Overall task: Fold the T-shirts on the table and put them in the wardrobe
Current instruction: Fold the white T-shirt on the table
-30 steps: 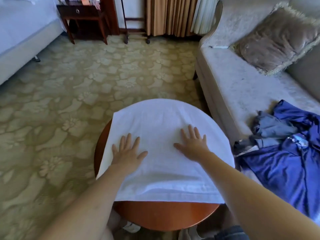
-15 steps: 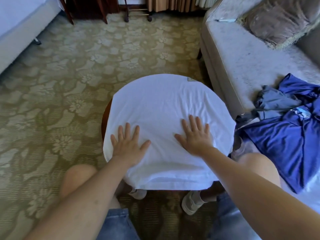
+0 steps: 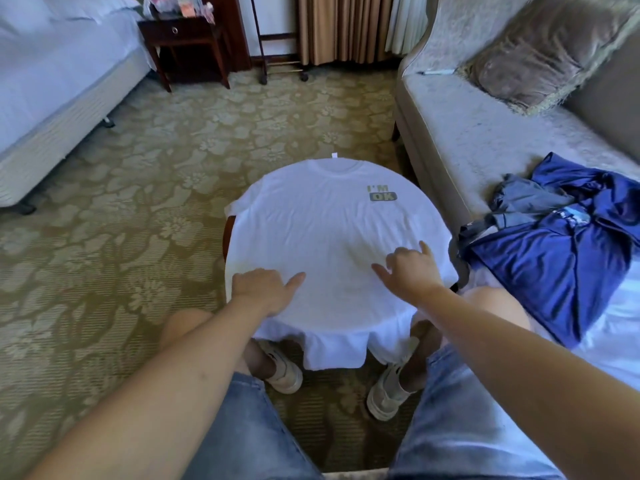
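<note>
A white T-shirt with an "I'M OK" print lies face up over the small round wooden table, collar at the far edge. Its hem hangs over the near edge between my knees. My left hand sits on the near left part of the shirt, fingers curled into the cloth and thumb pointing right. On the near right part my right hand has its fingers bent into the fabric and the little finger raised. A crumpled blue T-shirt and a grey garment lie to the right. No wardrobe is in view.
A pale sofa with a brown cushion stands right of the table. A bed is at the far left, with a dark nightstand beside it. Patterned carpet covers the floor.
The shirt has slid toward me: its hem now hangs off the near edge and the collar shows. Both hands went from flat with spread fingers to curled.
</note>
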Available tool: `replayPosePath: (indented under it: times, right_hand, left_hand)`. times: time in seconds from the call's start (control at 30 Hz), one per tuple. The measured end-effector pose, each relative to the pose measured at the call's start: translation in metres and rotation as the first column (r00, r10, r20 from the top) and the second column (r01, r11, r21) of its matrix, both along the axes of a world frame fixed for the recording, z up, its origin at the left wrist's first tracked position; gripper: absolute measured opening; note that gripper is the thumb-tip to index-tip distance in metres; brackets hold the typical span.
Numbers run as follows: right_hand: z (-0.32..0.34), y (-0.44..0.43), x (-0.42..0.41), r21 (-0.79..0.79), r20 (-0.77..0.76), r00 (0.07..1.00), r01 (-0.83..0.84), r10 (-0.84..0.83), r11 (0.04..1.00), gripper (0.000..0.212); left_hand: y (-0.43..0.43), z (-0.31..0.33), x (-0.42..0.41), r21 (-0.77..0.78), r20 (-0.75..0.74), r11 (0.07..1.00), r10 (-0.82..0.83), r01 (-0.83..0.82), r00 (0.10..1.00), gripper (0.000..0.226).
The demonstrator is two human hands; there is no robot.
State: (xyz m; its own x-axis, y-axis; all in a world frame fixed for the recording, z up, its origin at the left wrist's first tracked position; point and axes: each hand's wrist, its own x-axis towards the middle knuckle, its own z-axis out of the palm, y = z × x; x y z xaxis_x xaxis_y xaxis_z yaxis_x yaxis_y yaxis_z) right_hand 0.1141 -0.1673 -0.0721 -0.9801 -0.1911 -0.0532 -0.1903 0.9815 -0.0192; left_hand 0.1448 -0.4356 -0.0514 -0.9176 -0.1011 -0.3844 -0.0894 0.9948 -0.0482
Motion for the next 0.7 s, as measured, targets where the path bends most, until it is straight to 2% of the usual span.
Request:
replayPosePath:
  times: [0.07, 0.1, 0.17, 0.3, 0.37, 0.5, 0.7]
  right_hand:
    - [-0.004, 0.0, -0.015, -0.037, -0.069, 0.997, 0.041, -0.043, 0.998, 0.047]
    - [-0.006, -0.003, -0.022, -0.072, -0.056, 0.996, 0.059, -0.063, 0.996, 0.048]
    - [-0.01, -0.011, -0.038, -0.122, 0.058, 0.994, 0.097, -0.091, 0.988, 0.058]
    - [-0.021, -0.035, -0.077, -0.156, 0.262, 0.959, 0.15, -0.105, 0.976, 0.075]
    - [-0.028, -0.047, -0.097, -0.131, 0.267, 0.958, 0.14, -0.101, 0.981, 0.077]
    - [-0.039, -0.065, -0.135, -0.058, 0.184, 0.98, 0.081, -0.069, 0.995, 0.077]
    - [-0.062, -0.067, -0.142, -0.051, 0.192, 0.979, 0.077, -0.066, 0.996, 0.081]
  left_hand:
    - [-0.002, 0.0, -0.02, 0.017, -0.085, 1.0, 0.01, -0.009, 0.996, 0.072]
    - [-0.002, -0.002, -0.031, 0.024, -0.13, 1.0, 0.006, -0.003, 0.992, 0.066]
    - [-0.001, -0.011, -0.052, 0.062, -0.167, 0.998, 0.013, -0.002, 0.986, 0.058]
    - [0.003, -0.033, -0.095, 0.096, -0.147, 0.995, 0.023, -0.009, 0.989, 0.064]
    - [0.001, -0.043, -0.115, 0.104, -0.133, 0.994, 0.033, -0.02, 0.991, 0.07]
    - [-0.007, -0.067, -0.142, 0.131, -0.151, 0.991, 0.037, -0.017, 0.988, 0.076]
    - [-0.007, -0.075, -0.146, 0.15, -0.191, 0.988, 0.06, -0.031, 0.98, 0.086]
